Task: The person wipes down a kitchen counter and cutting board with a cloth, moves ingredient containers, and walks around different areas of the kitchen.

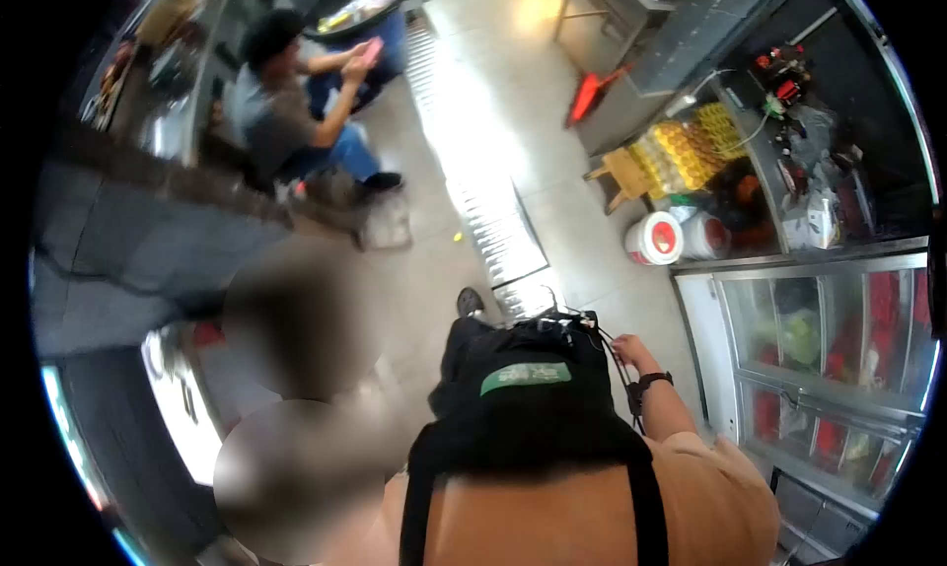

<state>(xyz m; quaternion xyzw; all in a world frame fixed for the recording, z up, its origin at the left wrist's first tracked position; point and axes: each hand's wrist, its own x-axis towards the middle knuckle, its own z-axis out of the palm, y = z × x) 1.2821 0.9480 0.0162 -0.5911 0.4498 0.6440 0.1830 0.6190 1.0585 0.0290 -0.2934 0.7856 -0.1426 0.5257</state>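
My right hand (628,352), with a black band on its wrist, is beside the black pack (533,398) on my front. Its fingers look bent near the dark cables (614,361) at the pack's edge; too little shows to tell whether they grip one. The pack has a green label (526,376) and two black straps over my tan shirt. My left hand is not in view; the lower left is heavily blurred. One dark shoe (471,302) of mine is on the grey tiled floor.
A metal drain grate (483,206) runs along the floor. At left a seated person (296,112) holds something pink, near a large black bin (355,9). On the right are a wooden stool (623,175), white buckets (655,239), yellow egg trays (686,157) and a glass-door fridge (819,354).
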